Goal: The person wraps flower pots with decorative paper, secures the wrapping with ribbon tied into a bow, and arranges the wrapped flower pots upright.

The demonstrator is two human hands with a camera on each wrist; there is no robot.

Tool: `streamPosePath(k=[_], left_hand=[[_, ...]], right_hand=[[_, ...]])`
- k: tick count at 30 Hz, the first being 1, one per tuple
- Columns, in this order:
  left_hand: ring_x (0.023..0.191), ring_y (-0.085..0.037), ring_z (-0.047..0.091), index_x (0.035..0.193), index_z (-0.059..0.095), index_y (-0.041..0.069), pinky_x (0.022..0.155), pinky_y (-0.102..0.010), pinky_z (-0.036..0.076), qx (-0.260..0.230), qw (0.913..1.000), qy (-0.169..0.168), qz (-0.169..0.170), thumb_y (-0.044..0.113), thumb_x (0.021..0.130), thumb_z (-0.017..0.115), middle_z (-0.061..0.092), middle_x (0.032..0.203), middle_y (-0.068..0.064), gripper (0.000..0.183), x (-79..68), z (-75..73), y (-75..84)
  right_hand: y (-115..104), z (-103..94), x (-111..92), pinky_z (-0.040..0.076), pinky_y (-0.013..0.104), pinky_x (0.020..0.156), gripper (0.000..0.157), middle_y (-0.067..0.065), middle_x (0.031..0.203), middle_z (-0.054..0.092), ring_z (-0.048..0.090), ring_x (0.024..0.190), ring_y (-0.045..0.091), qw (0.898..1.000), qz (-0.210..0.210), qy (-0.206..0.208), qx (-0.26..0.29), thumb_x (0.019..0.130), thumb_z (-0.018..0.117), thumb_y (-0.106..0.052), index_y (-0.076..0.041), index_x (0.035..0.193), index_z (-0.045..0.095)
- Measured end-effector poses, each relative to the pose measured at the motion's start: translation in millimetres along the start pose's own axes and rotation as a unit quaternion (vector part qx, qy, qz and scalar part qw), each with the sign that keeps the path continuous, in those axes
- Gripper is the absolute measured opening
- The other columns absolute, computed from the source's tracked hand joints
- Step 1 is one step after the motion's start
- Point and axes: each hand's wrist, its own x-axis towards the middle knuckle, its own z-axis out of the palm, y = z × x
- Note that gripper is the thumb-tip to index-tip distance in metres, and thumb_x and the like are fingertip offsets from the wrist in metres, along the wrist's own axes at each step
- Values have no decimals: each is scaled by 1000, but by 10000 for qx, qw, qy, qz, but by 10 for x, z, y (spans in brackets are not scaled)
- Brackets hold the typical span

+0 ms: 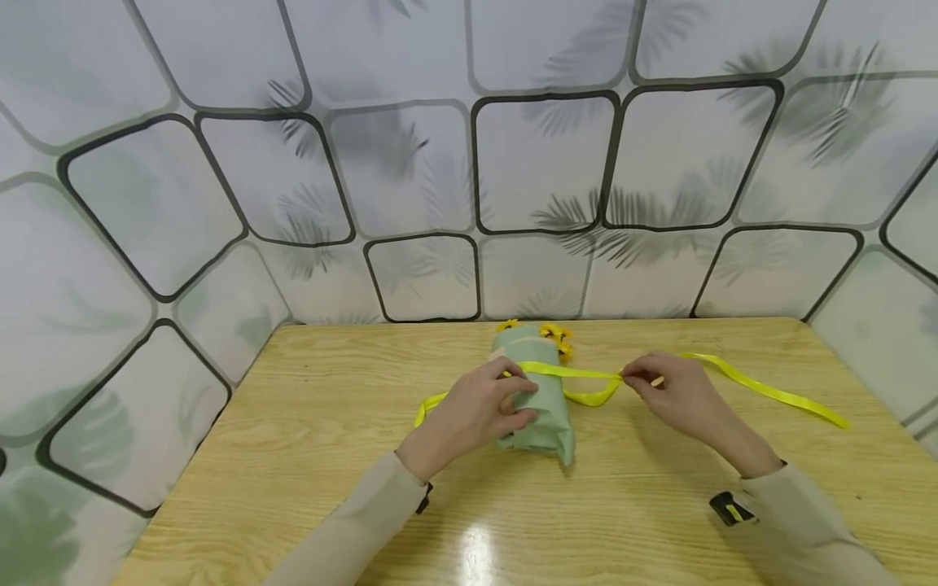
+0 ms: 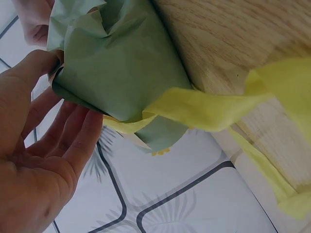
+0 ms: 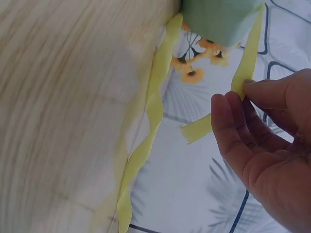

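A small bouquet wrapped in pale green paper (image 1: pixel 538 411) lies on the table, its yellow flowers (image 1: pixel 554 332) showing at the far end. My left hand (image 1: pixel 479 407) holds the wrapped bouquet, with bent fingers and thumb against the paper. In the left wrist view, the fingertips (image 2: pixel 93 121) are beside a yellow ribbon (image 2: pixel 204 109) that runs across the wrap. To the right of the bouquet, my right hand (image 1: pixel 677 395) pinches one length of this ribbon between thumb and fingers, and a short end sticks out past them. The ribbon between hand and bouquet looks fairly straight.
Another length of yellow ribbon (image 1: pixel 777 395) trails across the right part of the wooden table (image 1: pixel 330 488). A loop of ribbon (image 1: pixel 428 404) shows left of the bouquet. Behind the table rises a patterned wall (image 1: pixel 542 163).
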Motion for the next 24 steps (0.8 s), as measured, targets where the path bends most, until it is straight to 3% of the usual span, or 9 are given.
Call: streamPosePath(k=[6,15,24], left_hand=[[74,-4,63,114,77,13,77,-20,56,9,10000,19,22,27,93,78,66,112,-4,25,-6,-4,-1],[80,-7,64,115,77,12,79,-21,57,-15,10000,4,17,27,93,78,66,112,-4,26,-1,-5,-2],[79,-7,64,115,77,12,79,-22,57,-18,10000,-27,-8,26,93,77,66,112,-4,25,-6,4,-3]], right_hand=[[94,-57,-48,57,24,63,9,3,91,75,69,73,14,10000,36,18,-63,90,75,-1,-8,96,78],[169,-103,-95,54,25,62,7,9,97,77,71,79,22,9985,287,-392,-247,92,75,-8,-8,99,78],[-11,83,36,53,22,58,16,10,108,75,72,79,19,9990,96,-389,209,92,75,-8,-8,108,77]])
